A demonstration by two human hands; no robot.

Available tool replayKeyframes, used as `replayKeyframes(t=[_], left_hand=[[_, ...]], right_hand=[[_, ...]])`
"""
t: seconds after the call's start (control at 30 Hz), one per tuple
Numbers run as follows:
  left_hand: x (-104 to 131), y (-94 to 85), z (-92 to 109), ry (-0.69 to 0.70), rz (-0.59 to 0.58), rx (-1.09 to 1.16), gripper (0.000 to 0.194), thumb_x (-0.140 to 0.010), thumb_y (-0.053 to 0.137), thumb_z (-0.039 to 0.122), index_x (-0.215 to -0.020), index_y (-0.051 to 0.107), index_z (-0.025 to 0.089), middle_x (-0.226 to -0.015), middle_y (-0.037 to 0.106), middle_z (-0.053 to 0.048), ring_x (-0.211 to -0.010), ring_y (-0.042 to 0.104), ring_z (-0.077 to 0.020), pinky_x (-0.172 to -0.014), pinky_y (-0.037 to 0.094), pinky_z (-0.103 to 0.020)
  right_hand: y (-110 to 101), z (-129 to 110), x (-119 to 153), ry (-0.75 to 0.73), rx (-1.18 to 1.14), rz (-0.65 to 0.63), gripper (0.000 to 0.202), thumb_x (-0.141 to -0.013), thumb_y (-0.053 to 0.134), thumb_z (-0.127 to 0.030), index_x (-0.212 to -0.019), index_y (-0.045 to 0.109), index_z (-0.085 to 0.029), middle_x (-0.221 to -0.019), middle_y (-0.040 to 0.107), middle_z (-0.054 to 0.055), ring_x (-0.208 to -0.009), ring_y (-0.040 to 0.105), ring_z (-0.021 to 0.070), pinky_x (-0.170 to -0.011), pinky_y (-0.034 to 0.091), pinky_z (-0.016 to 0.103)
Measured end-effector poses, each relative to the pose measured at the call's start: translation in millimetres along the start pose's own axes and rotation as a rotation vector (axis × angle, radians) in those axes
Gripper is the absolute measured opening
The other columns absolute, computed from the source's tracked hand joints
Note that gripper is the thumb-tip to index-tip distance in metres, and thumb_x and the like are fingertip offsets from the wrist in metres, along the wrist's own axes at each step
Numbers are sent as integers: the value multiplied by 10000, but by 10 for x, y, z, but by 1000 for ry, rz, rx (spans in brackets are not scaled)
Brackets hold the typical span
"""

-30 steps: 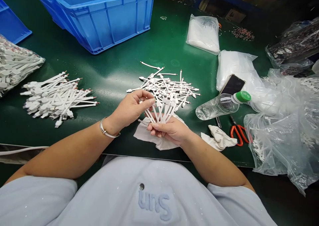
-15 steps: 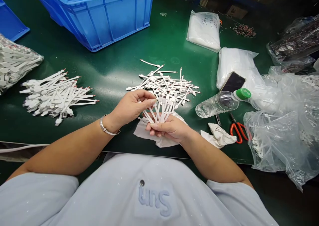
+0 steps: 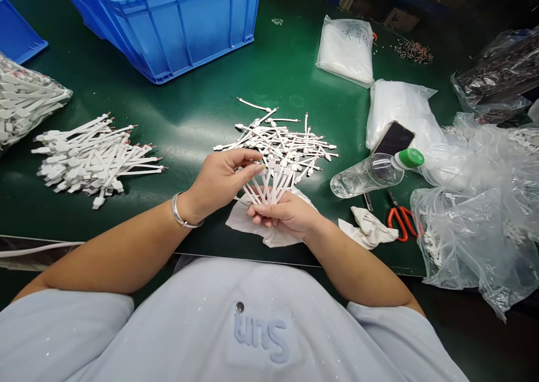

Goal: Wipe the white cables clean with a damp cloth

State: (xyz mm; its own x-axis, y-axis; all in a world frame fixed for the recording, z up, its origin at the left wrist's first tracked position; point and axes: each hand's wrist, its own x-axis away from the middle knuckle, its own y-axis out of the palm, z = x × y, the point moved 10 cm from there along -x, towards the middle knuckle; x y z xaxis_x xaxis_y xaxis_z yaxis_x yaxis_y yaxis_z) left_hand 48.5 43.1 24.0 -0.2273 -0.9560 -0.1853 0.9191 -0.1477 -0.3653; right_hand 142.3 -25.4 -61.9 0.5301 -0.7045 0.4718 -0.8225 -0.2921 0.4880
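White cables (image 3: 275, 189) fan mid-frame from my right hand (image 3: 290, 214), closed round their lower ends; I'd hold them evenly spread for my left hand (image 3: 221, 181), half-curled at their connectors (image 3: 277, 167), its hold there unclear.

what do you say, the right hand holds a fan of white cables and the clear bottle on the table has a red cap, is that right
Not quite: the cap on the clear bottle is green, as the head view shows. The right hand does hold a fan of white cables.
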Motion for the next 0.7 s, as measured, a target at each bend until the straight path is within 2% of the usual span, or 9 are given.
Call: replayKeyframes(t=[0.17,0.37,0.6,0.7], left_hand=[[-41,24,-89,-75,-57,21,397,-811,650,390,-1120,709,147,-915,748,-54,-823,650,-176,-772,504,-271],[-86,72,-175,-143,-122,109,377,-827,628,417,-1069,727,145,-786,731,-39,-853,646,-186,-857,479,-290],[-69,106,-256,-196,-125,187,487,-842,582,526,-1158,678,169,-817,714,-41,-831,622,-178,-818,472,-296],[-74,113,-274,-223,-120,266,510,-832,590,547,-1152,656,155,-846,714,-54,-839,628,-169,-821,474,-287]], right_hand=[[1,10,2,5,-32,-3,375,-620,848,-290,-900,656,-129,-752,700,20,-610,628,74,-463,411,128],[6,16,10,0,-53,-13,454,-626,846,-271,-1005,627,-150,-761,708,18,-610,637,84,-454,414,133],[5,15,9,4,-57,-12,528,-625,843,-258,-1079,593,-157,-768,711,17,-604,632,88,-453,414,142],[2,-4,15,-6,-29,-2,508,-612,851,-286,-1040,613,-154,-764,708,18,-605,626,86,-451,408,143]])
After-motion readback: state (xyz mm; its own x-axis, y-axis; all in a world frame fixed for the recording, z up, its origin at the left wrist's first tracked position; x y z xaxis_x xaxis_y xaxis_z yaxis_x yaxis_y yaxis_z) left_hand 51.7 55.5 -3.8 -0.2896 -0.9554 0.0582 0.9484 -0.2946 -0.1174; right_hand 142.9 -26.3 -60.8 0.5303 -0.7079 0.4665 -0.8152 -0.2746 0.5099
